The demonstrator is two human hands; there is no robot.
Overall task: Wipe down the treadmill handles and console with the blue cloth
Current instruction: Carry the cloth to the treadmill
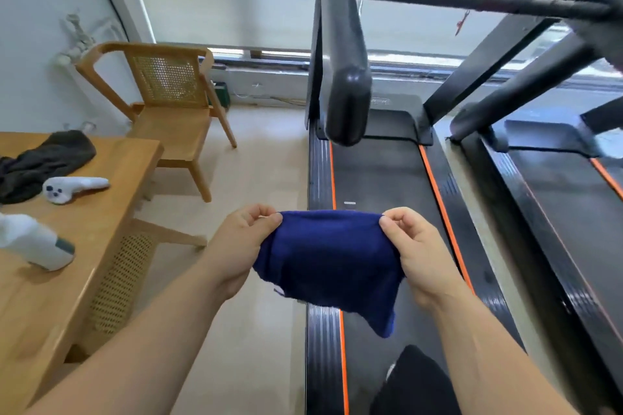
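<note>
Head view: left hand (pixel 241 239) and right hand (pixel 416 246) each pinch a corner of the blue cloth (pixel 327 266)

Two bare forearms (pixel 151 330) run unsleeved to the frame edge, left hand (pixel 236 246) and right hand (pixel 421 249) ungloved, black trouser leg (pixel 416 384) low in view.
</note>
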